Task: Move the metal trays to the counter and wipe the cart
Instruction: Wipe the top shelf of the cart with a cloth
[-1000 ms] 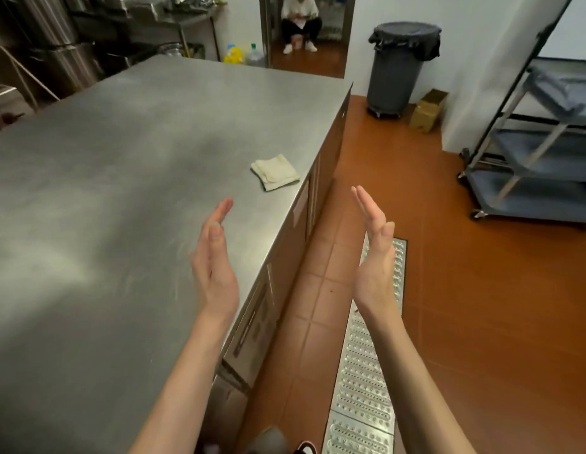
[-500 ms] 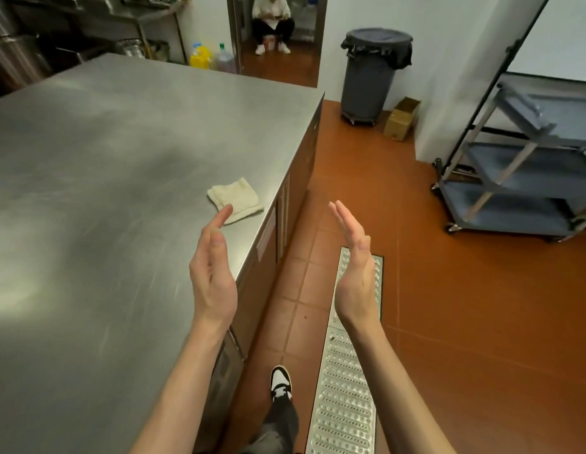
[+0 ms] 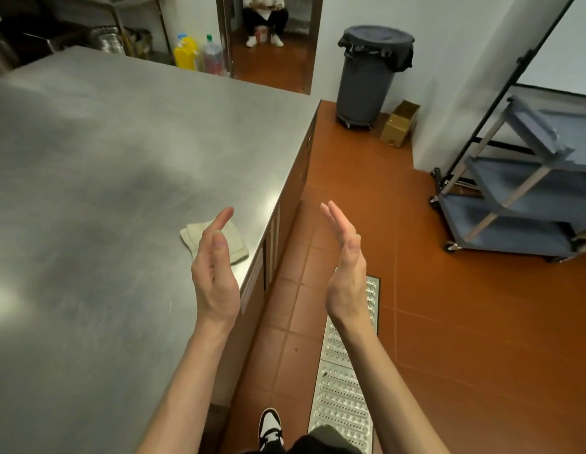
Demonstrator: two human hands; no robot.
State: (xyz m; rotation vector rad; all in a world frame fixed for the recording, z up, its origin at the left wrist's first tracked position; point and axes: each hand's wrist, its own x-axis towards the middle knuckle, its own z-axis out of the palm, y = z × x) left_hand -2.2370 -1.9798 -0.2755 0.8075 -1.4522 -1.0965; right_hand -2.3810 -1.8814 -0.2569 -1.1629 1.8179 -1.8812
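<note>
shoe (image 3: 269, 428) on tiled floor, beside a perforated floor grate (image 3: 342, 398). left hand (image 3: 215, 276) and right hand (image 3: 346, 273): raised, palms facing, apart, fingers straight, holding nothing. steel surface (image 3: 98, 178) at left; folded cloth (image 3: 216, 239) lies near its right edge (partly behind the left hand). grey cart (image 3: 527, 204) stands well apart at right, shelves bare where visible. far: lidded bin (image 3: 370, 73), cardboard box (image 3: 399, 124), seated person (image 3: 263, 14) in doorway.
</note>
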